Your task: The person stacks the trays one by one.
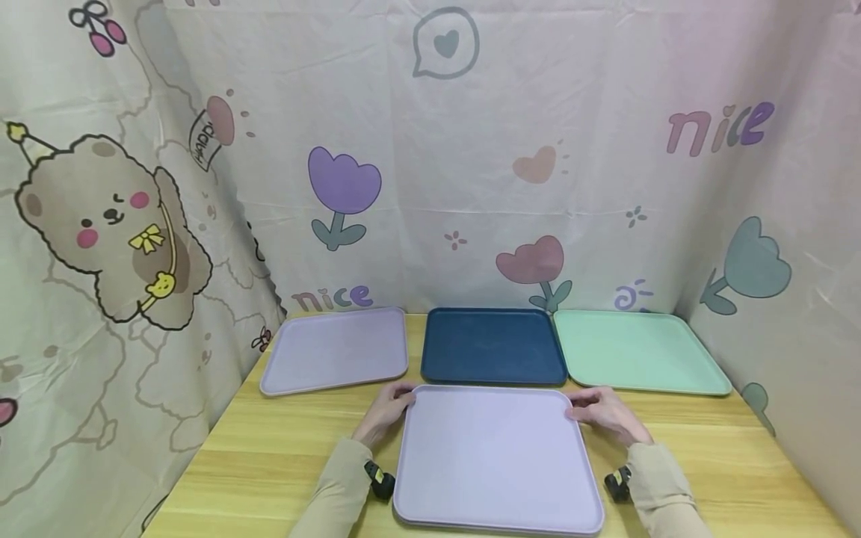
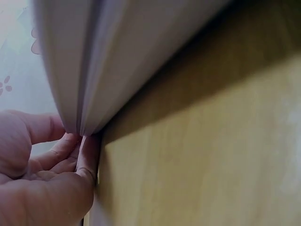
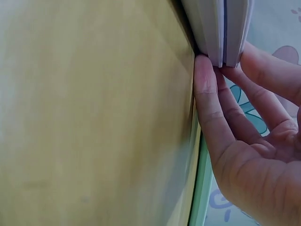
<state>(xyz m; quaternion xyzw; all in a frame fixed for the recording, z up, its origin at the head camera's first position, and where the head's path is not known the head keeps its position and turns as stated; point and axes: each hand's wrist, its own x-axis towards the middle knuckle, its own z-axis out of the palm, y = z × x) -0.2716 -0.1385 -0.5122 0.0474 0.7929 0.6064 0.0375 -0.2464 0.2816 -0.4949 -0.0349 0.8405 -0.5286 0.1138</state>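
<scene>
Two stacked lilac trays (image 1: 498, 456) lie at the near middle of the table, their rims one over the other in both wrist views. My left hand (image 1: 388, 411) holds the stack's far left corner. In the left wrist view its thumb meets the upper tray's rim (image 2: 59, 61), while fingers (image 2: 88, 155) bend against the side near the tabletop. At the far right corner my right hand (image 1: 605, 412) grips likewise. Its thumb (image 3: 270, 70) lies at the upper rim, and a fingertip (image 3: 205, 75) sits low by the table.
Along the back of the wooden table (image 1: 229, 463) lie a single lilac tray (image 1: 336, 347) on the left, a dark blue tray (image 1: 494, 345) in the middle and a mint green tray (image 1: 635, 350) on the right. A printed curtain (image 1: 444, 187) hangs behind them.
</scene>
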